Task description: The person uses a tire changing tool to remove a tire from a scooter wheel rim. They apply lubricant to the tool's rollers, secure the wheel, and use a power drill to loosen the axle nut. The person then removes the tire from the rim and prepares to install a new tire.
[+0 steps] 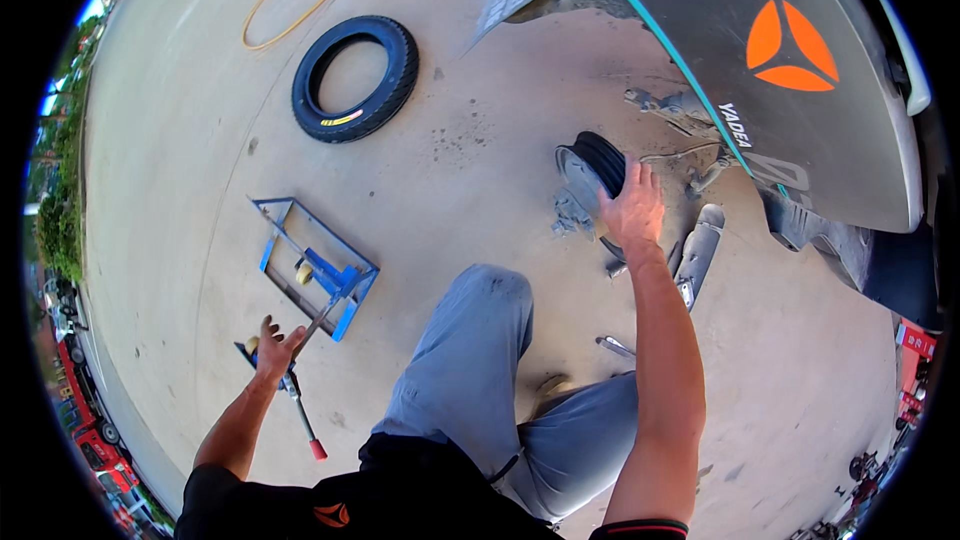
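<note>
My right hand (635,205) grips the edge of a bare black wheel rim (598,162), fingers over its grooved outer face and thumb at its side. The rim stands upright on the ground, a dusty metal part (571,212) at its hub. My left hand (274,348) is open, its fingers apart, over the lower end of a blue-framed metal stand (345,320) with a long bar. Whether the palm touches the bar, I cannot tell. Below that hand a lever with a red grip (317,449) sticks out.
A loose black tyre (402,75) lies beyond the stand, near a yellow hose (256,45). A grey scooter (690,0) leans over the right side. By my right forearm are a dusty elongated part (700,245) and a small hand tool (615,346).
</note>
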`<state>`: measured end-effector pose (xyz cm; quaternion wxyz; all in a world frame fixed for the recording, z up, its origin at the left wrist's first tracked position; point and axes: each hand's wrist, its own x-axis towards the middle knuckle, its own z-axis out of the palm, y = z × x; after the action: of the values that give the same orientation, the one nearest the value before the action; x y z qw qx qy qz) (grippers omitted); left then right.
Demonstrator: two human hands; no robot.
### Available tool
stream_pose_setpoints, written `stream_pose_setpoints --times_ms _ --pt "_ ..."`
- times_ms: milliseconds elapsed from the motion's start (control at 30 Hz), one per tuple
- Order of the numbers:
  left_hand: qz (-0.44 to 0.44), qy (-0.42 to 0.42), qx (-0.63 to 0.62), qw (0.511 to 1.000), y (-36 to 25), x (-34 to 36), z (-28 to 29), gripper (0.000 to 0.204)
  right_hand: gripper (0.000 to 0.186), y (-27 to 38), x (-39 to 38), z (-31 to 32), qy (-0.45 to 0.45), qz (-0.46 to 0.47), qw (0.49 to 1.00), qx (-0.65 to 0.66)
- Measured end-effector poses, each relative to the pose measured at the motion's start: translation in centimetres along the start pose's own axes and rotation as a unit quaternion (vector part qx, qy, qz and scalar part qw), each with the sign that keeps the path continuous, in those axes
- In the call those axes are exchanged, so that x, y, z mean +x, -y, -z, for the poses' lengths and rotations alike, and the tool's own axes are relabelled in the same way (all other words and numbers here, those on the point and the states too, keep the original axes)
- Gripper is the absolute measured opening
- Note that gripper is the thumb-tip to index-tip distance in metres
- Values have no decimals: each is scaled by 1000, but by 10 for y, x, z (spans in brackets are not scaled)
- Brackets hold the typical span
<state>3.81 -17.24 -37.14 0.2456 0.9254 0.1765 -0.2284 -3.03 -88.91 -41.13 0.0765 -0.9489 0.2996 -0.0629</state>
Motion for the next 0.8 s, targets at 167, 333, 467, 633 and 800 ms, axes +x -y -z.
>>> stream_pose_setpoints --times_ms 167,333,467,633,800 --pt "-96 119 188 970 -43 -16 -20 86 73 -15 -7 -11 -57 21 998 -17" --pt "-138 40 300 943 -36 -1 -44 58 68 -3 -15 -9 -50 32 998 11" --pt "-182 -22 299 936 -34 6 -59 54 66 -6 -14 -7 -62 30 998 15" --pt "-200 -48 334 920 -29 2 -65 55 64 -7 -16 -12 -91 37 994 36" --pt "-249 -24 348 904 -62 -14 -77 53 64 -9 -15 -17 -123 51 991 31"
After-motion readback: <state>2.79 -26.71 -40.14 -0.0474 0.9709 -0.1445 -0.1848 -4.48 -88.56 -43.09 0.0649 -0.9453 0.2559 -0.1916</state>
